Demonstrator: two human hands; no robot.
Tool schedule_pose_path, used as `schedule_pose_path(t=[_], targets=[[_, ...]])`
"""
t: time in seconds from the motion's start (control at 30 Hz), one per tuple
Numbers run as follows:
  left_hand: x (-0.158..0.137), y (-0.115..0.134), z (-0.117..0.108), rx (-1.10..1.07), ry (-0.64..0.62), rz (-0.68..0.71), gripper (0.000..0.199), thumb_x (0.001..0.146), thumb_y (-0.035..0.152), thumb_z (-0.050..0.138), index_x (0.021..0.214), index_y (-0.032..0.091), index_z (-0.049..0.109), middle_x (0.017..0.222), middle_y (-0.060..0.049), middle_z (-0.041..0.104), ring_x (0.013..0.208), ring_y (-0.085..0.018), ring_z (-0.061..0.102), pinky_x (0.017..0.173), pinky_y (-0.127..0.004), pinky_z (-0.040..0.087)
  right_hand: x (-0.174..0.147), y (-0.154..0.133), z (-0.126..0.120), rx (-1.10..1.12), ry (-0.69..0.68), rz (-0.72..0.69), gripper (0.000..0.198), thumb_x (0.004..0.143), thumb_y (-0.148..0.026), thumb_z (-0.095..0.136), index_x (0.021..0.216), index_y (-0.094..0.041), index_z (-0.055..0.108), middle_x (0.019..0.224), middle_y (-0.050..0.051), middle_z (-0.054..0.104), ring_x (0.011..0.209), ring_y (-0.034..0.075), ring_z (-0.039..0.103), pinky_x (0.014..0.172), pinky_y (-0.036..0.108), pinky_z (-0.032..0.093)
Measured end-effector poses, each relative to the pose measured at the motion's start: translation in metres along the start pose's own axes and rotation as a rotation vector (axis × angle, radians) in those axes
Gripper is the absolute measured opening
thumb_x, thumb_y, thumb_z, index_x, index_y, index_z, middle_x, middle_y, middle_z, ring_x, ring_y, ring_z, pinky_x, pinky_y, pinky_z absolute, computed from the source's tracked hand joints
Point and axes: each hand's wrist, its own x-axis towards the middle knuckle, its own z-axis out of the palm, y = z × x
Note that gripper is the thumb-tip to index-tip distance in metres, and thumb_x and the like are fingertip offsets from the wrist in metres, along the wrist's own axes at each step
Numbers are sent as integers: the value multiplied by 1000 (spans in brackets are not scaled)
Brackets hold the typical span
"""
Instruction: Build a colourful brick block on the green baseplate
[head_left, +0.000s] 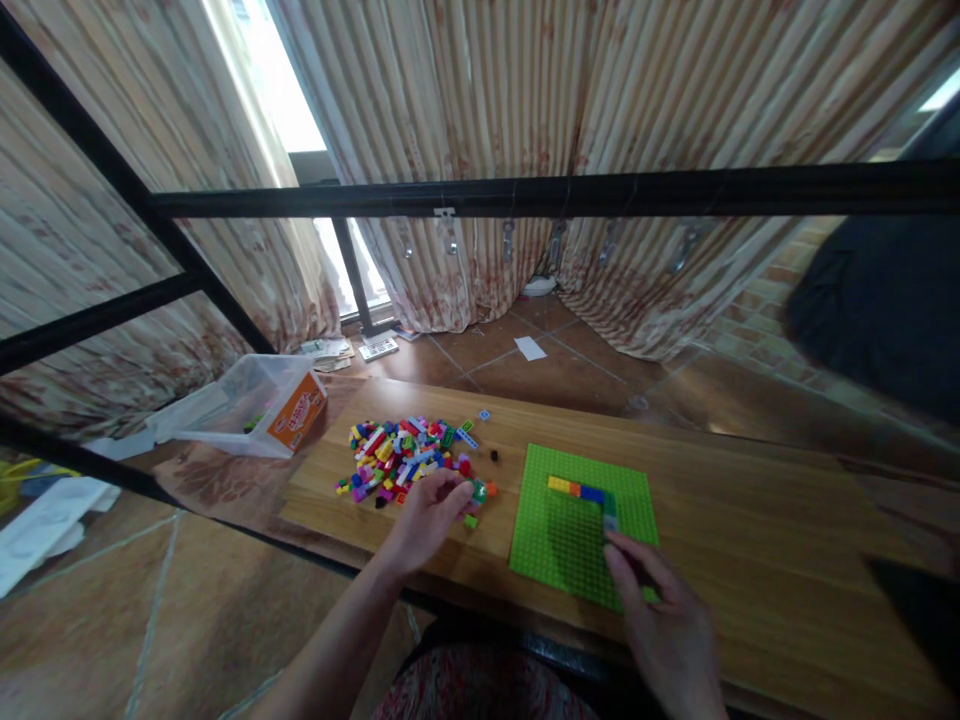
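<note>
A bright green studded baseplate [536, 530] lies on the wooden table in front of me. On it, a yellow brick [558, 484], an orange brick [575, 489] and a blue brick [592, 495] form a row. The line turns toward me at a dark green brick [609, 500], followed by a grey brick [610, 522]. My right hand [664, 605] pinches at the near end of this line, fingertips on the grey brick. My left hand [427, 515] is closed at the right edge of a mixed brick pile [405, 455]; its fingertips meet beside a green piece [480, 491], and what they grip is unclear.
Loose bricks lie near the pile, including a black one [494, 456] and a lime one [470, 522]. A clear plastic box [251, 400] with an orange label stands left of the table [750, 540]. A black metal bar [525, 196] crosses beyond, before curtains [465, 100].
</note>
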Motion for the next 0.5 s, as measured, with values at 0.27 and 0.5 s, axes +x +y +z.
schedule_pose_path(t=[0.27,0.5], targets=[[-33,3,32,-188,-213,-61,34,74,46,69,70,15,54,71,1,59,65,-10,53,61,-21,44,-10,-74,43,241,-425,-169,26,84,-39,60,105,-26,69,97,3,67,84,16,62,75,28,49],[-46,-13,42,-347,-117,-150,37,73,48,71,77,16,53,70,1,61,58,-8,51,52,-18,41,-18,-59,55,378,-445,116,33,74,-38,70,105,-25,71,97,4,70,93,21,64,87,36,50]])
